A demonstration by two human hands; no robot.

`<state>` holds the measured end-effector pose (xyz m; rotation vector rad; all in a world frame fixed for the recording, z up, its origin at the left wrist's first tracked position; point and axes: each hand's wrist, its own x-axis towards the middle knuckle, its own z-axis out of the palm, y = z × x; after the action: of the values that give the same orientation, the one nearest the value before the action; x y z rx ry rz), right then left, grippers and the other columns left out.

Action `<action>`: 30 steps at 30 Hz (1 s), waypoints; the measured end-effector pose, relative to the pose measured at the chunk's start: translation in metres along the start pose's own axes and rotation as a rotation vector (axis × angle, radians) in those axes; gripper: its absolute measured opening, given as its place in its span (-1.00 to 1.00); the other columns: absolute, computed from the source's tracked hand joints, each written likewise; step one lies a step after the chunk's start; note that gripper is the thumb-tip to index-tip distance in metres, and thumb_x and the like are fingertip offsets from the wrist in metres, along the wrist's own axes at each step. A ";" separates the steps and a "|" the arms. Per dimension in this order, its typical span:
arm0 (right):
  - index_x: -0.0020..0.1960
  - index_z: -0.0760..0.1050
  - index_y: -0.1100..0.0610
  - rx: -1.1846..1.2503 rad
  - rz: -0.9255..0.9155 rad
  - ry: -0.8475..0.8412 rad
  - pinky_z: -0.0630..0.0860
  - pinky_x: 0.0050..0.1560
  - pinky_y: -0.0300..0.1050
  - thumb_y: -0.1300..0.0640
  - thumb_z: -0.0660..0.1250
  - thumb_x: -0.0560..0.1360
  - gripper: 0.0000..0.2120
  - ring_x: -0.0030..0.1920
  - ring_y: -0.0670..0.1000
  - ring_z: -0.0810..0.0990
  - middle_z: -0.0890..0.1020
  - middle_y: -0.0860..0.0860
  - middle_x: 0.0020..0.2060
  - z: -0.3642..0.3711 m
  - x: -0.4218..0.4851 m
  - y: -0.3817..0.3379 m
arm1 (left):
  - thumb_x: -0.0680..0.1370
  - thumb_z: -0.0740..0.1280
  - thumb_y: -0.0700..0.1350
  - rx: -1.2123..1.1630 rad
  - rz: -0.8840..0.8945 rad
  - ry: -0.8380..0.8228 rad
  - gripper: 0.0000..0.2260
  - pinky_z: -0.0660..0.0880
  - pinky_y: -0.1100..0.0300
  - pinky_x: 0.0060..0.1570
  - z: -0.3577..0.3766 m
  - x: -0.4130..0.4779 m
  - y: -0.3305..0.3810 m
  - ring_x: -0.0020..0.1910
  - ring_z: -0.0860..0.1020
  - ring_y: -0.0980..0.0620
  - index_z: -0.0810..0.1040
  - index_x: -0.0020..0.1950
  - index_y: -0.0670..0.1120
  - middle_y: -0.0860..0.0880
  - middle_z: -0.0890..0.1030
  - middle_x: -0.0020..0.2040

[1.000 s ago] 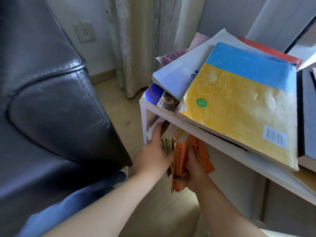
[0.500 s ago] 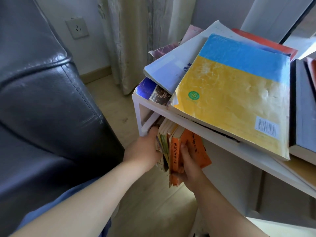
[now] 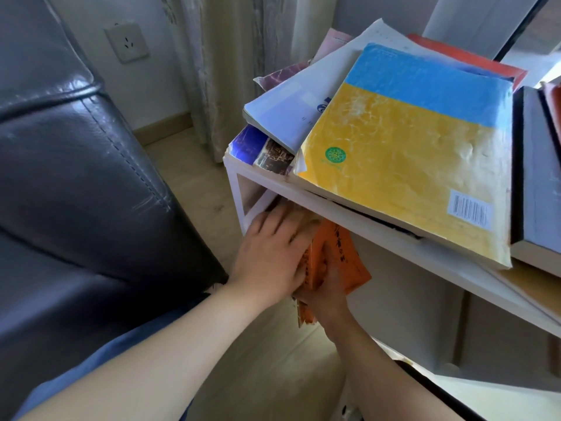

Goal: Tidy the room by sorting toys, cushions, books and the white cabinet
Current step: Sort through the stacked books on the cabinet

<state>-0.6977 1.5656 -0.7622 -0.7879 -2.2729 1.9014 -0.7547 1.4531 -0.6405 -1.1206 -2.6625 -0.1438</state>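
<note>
Beneath the white cabinet (image 3: 379,233) top, the left hand (image 3: 270,253) presses flat-fingered against the orange books (image 3: 341,253), fingertips lost in shadow. The right hand (image 3: 329,294) grips them from below, mostly hidden.

— What does the room look like?

— A dark leather sofa (image 3: 76,192) fills the left side, its stitched arm glossy in daylight. Behind it is a pale wall (image 3: 158,95) with a white socket (image 3: 127,41) and a light wood skirting board (image 3: 165,129) at its foot.

— And the floor and window?

— The floor (image 3: 194,189) is pale wood. A cream patterned curtain (image 3: 236,71) hangs down to it at top centre. At top right a dark window frame (image 3: 520,28) slants across, with bright light just beside it.
</note>
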 end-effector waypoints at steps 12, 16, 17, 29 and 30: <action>0.50 -0.35 -0.09 -0.393 0.146 -0.030 0.44 0.24 0.06 0.23 0.50 0.29 0.18 0.50 0.10 0.04 -0.14 -0.07 0.52 -0.005 -0.021 0.007 | 0.21 0.54 -0.03 0.059 0.027 -0.106 -0.40 0.47 -0.14 0.15 0.011 -0.004 0.005 0.24 0.53 -0.14 0.59 0.23 -0.12 -0.07 0.59 0.22; 0.50 -0.33 -0.06 -0.386 0.106 -0.036 0.48 0.01 -0.16 0.40 0.34 0.35 0.05 0.44 0.12 0.22 -0.18 -0.03 0.52 -0.006 -0.020 0.010 | 0.40 0.17 -0.02 0.028 0.055 -0.010 -0.56 0.46 -0.09 0.18 0.015 -0.005 0.000 0.25 0.53 -0.11 0.60 0.20 -0.08 -0.03 0.59 0.21; 0.50 -0.33 -0.05 -0.412 0.083 -0.045 0.48 0.01 -0.16 0.40 0.32 0.36 0.04 0.42 0.13 0.26 -0.17 -0.02 0.53 -0.009 -0.019 0.011 | 0.39 0.13 -0.03 0.021 0.053 -0.014 -0.55 0.45 -0.09 0.19 0.015 -0.005 0.000 0.25 0.52 -0.11 0.60 0.20 -0.08 -0.03 0.60 0.21; 0.48 -0.37 -0.03 -0.712 -0.031 -0.022 0.44 0.22 0.10 0.12 0.34 0.48 -0.05 0.50 0.06 0.11 -0.02 -0.05 0.53 -0.025 -0.008 0.007 | 0.25 0.48 -0.14 0.094 0.089 0.072 -0.47 0.46 -0.12 0.19 0.022 -0.019 -0.002 0.33 0.40 -0.16 0.59 0.23 -0.14 -0.07 0.55 0.27; 0.49 -0.35 -0.03 -0.710 -0.048 -0.013 0.43 0.23 0.12 0.11 0.35 0.48 -0.06 0.50 0.07 0.11 -0.03 -0.05 0.53 -0.030 -0.004 0.006 | 0.26 0.47 -0.16 0.102 0.090 0.084 -0.49 0.46 -0.13 0.19 0.023 -0.018 -0.002 0.33 0.35 -0.15 0.58 0.22 -0.14 -0.08 0.55 0.27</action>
<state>-0.6807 1.5914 -0.7593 -0.7520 -2.9612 1.0482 -0.7485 1.4436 -0.6676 -1.1723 -2.5108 -0.0372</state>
